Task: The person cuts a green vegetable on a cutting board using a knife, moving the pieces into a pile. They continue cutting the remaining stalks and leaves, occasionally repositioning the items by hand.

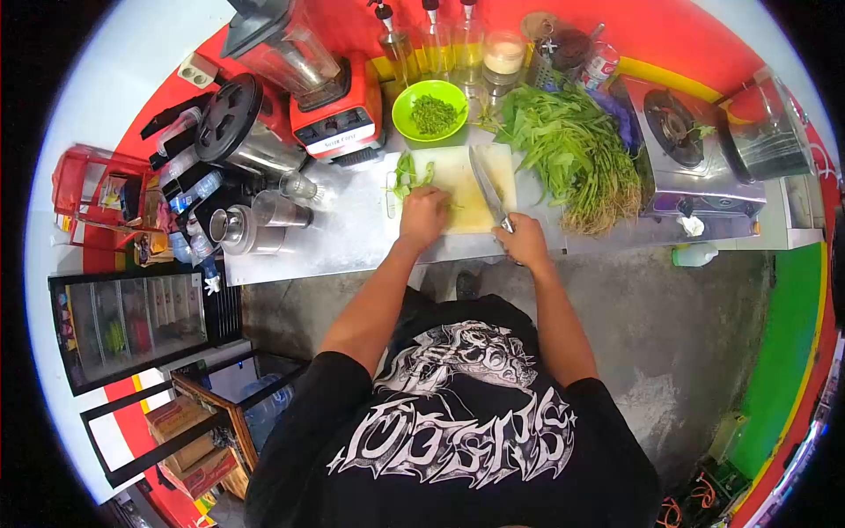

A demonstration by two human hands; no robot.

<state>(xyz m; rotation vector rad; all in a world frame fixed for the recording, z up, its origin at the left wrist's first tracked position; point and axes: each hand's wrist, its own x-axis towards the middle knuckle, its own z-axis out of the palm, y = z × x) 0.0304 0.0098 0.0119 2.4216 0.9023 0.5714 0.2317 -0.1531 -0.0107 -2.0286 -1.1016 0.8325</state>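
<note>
A white cutting board (pixel 480 219) lies on the metal counter in front of me. My left hand (pixel 425 214) rests on its left part, fingers curled down over some leafy greens; the fingertips are partly hidden. Cut green pieces (pixel 407 174) lie just beyond that hand. My right hand (pixel 521 239) grips the handle of a large kitchen knife (pixel 486 187) at the board's front right edge. The blade points away from me and slants left over the board. Behind the board stands a lime-green bowl (pixel 402 118) with chopped greens (pixel 436 114) in it.
Right of the board lies a big bunch of leafy greens with roots (pixel 581 150), next to a gas stove (pixel 682 167). A red blender (pixel 334 114), metal cups (pixel 282 209) and a steel pot (pixel 251 132) stand left. Bottles (pixel 436 48) line the back wall.
</note>
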